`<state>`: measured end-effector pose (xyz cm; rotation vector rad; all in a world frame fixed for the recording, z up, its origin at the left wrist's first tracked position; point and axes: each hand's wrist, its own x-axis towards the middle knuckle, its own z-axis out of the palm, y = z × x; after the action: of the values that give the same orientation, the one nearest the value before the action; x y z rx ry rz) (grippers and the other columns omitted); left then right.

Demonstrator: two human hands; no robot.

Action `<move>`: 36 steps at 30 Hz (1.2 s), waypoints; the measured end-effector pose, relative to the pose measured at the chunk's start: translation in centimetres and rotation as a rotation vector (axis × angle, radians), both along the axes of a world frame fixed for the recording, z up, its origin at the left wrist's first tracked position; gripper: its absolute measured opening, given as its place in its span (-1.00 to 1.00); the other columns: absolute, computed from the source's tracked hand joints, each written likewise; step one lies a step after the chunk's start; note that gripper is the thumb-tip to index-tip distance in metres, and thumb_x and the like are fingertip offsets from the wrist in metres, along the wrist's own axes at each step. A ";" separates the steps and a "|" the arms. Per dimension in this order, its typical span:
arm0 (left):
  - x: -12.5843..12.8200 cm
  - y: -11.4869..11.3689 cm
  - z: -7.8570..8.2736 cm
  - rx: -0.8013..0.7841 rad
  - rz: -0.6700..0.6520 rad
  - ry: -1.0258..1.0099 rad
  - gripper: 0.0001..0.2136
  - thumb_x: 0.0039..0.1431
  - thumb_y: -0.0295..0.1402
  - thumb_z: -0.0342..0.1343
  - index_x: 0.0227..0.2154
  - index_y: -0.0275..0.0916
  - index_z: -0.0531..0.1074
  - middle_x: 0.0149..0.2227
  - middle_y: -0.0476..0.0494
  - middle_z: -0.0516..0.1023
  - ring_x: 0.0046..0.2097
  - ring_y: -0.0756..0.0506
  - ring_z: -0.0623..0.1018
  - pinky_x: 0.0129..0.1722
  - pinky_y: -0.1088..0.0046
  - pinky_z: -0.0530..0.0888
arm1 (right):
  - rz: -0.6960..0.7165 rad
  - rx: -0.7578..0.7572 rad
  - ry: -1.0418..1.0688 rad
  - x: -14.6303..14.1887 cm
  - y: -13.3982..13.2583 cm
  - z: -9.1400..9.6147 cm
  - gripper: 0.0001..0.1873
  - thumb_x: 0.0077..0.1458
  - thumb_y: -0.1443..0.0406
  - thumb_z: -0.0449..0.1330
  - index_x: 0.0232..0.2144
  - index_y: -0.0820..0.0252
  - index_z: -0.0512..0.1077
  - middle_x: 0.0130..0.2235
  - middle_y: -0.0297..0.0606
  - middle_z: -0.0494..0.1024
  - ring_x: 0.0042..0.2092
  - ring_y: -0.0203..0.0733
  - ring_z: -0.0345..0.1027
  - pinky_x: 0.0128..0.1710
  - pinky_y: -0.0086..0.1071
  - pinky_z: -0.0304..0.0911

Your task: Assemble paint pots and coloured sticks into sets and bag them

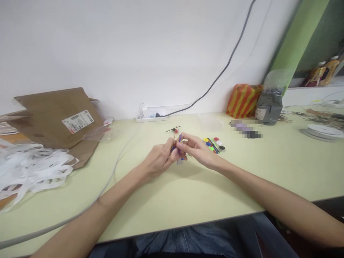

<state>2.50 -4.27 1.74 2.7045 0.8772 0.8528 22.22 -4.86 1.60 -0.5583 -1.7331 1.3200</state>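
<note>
Head view: nearest, blue jeans (pixel 188 240) show under the near edge of the pale yellow table (pixel 188 193). Both forearms reach to the table's middle, where the left hand (pixel 161 157) and right hand (pixel 197 150) meet, fingertips pinched together on a small blue piece (pixel 179 139) just above the surface. Just right of the hands lies a cluster of coloured discs (pixel 215 144); just beyond them, a thin black rod (pixel 172 129). To the left are white paper strips (pixel 32 166) and torn cardboard (pixel 59 118). Against the far wall sit a white power strip (pixel 152 115) and, further right, a striped bag (pixel 243 100).
</note>
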 end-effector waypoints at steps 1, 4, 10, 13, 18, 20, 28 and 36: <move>-0.1 0.1 -0.1 0.036 0.007 0.019 -0.92 0.37 -0.36 -0.20 -0.27 -0.14 0.15 -0.41 -0.02 0.51 -0.45 -0.05 0.50 -0.42 0.44 0.32 | 0.008 -0.022 0.007 0.1 0.1 0.0 -0.62 0.22 -0.03 0.19 -0.35 0.14 0.28 -0.56 -0.45 0.28 -0.52 -0.33 0.13 -0.47 -0.40 0.19; -0.4 0.4 -0.4 0.145 0.043 0.042 -0.91 0.34 -0.38 -0.19 -0.28 -0.16 0.18 -0.48 0.04 0.40 -0.51 -0.02 0.39 -0.45 0.46 0.27 | 0.019 -0.073 0.047 0.3 0.5 -0.3 -0.60 0.19 -0.02 0.22 -0.42 0.13 0.24 -0.61 -0.53 0.12 -0.58 -0.37 -0.02 -0.54 -0.42 0.15; -1.9 2.8 -0.4 0.306 0.275 0.056 -0.86 0.39 -0.25 -0.06 -0.15 -0.20 0.28 -0.26 -0.11 0.45 -0.29 -0.10 0.46 -0.29 0.39 0.35 | -0.080 -0.043 0.041 0.1 0.9 -0.7 -0.61 0.20 -0.01 0.21 -0.42 0.12 0.23 -0.64 -0.56 0.09 -0.61 -0.39 -0.04 -0.60 -0.47 0.06; -3.9 4.9 -0.5 0.318 0.387 0.194 -0.88 0.35 -0.36 -0.04 -0.14 -0.19 0.36 -0.17 -0.20 0.44 -0.16 -0.18 0.47 -0.19 0.29 0.37 | -0.139 -0.018 -0.015 0.1 0.8 -0.7 -0.61 0.22 -0.02 0.18 -0.41 0.12 0.24 -0.66 -0.55 0.13 -0.62 -0.38 -0.02 -0.61 -0.48 0.03; -6.7 7.4 -1.4 0.273 0.461 0.349 -0.80 0.28 -0.45 0.00 -0.13 -0.17 0.47 -0.13 -0.28 0.47 -0.04 -0.28 0.46 -0.09 0.17 0.36 | -0.180 0.015 -0.062 0.2 0.6 -0.5 -0.61 0.23 -0.03 0.14 -0.42 0.12 0.23 -0.68 -0.55 0.18 -0.63 -0.38 -0.01 -0.62 -0.48 -0.01; -7.0 7.8 -1.9 0.247 0.436 0.377 -0.79 0.28 -0.42 -0.01 -0.11 -0.16 0.48 -0.14 -0.27 0.48 -0.06 -0.28 0.47 -0.10 0.18 0.37 | -0.173 0.033 -0.069 0.2 0.7 -0.6 -0.61 0.24 -0.03 0.13 -0.42 0.12 0.23 -0.68 -0.55 0.18 -0.64 -0.38 -0.01 -0.61 -0.47 -0.01; -6.5 7.5 -2.4 0.098 0.485 0.306 -0.73 0.40 -0.27 -0.14 0.00 -0.18 0.37 -0.16 -0.24 0.56 -0.16 -0.22 0.53 -0.18 0.27 0.37 | -0.171 0.092 -0.108 0.3 0.6 -0.5 -0.62 0.28 0.00 0.11 -0.42 0.14 0.25 -0.67 -0.52 0.22 -0.63 -0.38 0.04 -0.58 -0.45 -0.04; -6.7 7.8 -2.5 -0.058 0.438 0.013 -0.76 0.35 -0.19 -0.04 -0.03 -0.16 0.34 -0.22 -0.12 0.63 -0.28 -0.12 0.53 -0.25 0.37 0.36 | -0.183 0.099 -0.128 0.2 0.3 -0.1 -0.63 0.29 0.03 0.10 -0.43 0.15 0.25 -0.67 -0.53 0.23 -0.64 -0.40 0.04 -0.59 -0.46 -0.05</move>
<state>-4.20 3.49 -0.79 2.5056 1.5050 0.8653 22.40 -4.61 1.45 -0.7391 -1.7934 1.0856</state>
